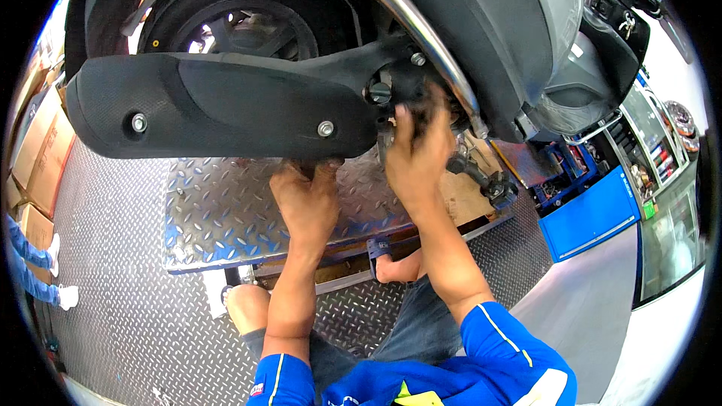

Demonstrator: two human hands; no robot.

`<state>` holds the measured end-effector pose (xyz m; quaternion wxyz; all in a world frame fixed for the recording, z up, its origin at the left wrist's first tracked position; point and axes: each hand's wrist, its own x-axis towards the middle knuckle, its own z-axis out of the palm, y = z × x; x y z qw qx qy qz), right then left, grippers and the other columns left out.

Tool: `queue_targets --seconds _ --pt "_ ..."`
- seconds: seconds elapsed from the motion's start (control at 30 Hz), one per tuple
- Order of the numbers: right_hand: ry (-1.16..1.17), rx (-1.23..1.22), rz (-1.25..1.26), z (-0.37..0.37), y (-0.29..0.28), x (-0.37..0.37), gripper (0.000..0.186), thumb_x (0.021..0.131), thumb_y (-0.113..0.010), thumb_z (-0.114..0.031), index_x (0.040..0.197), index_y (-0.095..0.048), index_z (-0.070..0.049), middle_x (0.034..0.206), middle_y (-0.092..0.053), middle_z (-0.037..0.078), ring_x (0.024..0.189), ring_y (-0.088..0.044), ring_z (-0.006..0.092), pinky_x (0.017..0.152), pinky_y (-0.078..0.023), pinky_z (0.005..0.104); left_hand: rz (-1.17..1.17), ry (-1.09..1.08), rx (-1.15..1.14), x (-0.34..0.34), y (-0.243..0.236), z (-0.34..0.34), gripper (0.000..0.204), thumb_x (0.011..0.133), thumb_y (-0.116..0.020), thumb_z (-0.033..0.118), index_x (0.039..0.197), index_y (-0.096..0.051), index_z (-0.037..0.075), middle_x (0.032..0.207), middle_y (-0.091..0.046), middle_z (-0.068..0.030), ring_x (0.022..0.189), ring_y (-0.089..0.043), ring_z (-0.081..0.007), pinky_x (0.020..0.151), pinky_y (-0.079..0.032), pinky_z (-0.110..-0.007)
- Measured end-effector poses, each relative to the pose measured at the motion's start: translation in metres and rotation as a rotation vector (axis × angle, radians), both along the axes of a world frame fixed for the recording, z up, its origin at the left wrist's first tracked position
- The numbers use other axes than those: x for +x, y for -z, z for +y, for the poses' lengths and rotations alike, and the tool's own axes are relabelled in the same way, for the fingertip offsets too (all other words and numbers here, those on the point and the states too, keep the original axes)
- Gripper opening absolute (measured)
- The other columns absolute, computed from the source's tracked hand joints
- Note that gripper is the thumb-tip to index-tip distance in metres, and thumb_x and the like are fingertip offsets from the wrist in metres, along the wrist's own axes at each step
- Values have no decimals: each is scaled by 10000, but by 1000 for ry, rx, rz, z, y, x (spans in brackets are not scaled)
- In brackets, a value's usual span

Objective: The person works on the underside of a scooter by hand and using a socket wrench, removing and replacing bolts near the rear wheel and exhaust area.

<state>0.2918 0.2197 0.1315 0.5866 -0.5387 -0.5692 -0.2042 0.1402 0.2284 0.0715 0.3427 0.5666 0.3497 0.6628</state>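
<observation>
A long black exhaust muffler cover (248,105), held by silver bolts, lies across the scooter's side in front of the rear wheel (301,34). My left hand (304,199) reaches up to the cover's lower edge, and its fingers disappear beneath it. At the cover's right end, my right hand (417,162) is raised to the dark engine parts (410,83). Its fingers are stretched upward and apart; their tips are smeared by motion against the parts. A round black cap (380,92) sits just left of those fingers. Nothing shows plainly in either hand.
Below the scooter lies a raised tread-plate platform (226,218). A curved chrome bar (421,26) runs down beside my right hand. To the right are a blue panel (590,214) and a glass-fronted cabinet (677,233). Cardboard boxes (45,150) and a person's legs (34,256) are at left.
</observation>
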Motion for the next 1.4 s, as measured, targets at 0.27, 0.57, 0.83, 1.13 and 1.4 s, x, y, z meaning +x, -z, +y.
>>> queue_targets --seconds 0.27,0.57,0.83,1.13,1.4 --pt "-110 -555 -93 -70 102 87 184 861 -712 -16 1040 -709 26 971 -686 257 860 -681 437 735 -532 461 64 -79 -1 -3 -3 -4 237 885 -785 135 842 -667 -66 691 -673 -160 614 -564 -206 633 -468 -376" --pt "234 -899 -316 -10 146 134 283 817 -716 -32 1096 -763 -47 1136 -671 212 953 -689 396 871 -564 452 121 -82 -65 -5 -7 -6 250 896 -770 118 814 -634 -74 628 -570 -57 638 -476 -139 604 -414 -362" --pt "243 -950 -427 25 180 158 155 767 -704 -71 897 -753 -3 971 -710 255 906 -720 398 804 -601 455 20 -20 -152 -2 -6 -5 208 888 -734 73 826 -620 -91 658 -548 -68 657 -469 -145 622 -420 -358" --pt "-61 -380 -52 -24 103 86 178 847 -712 19 1021 -710 54 1034 -687 232 914 -712 368 779 -564 402 116 -70 0 -6 -1 -3 284 954 -722 153 785 -581 -27 637 -530 -18 619 -451 -127 565 -389 -337" --pt "-164 -38 -23 -14 65 28 176 861 -709 54 1035 -694 29 997 -676 179 888 -686 337 778 -544 368 25 -40 -82 0 -13 -8 225 918 -745 96 822 -639 -77 664 -615 -60 660 -499 -145 616 -426 -367"
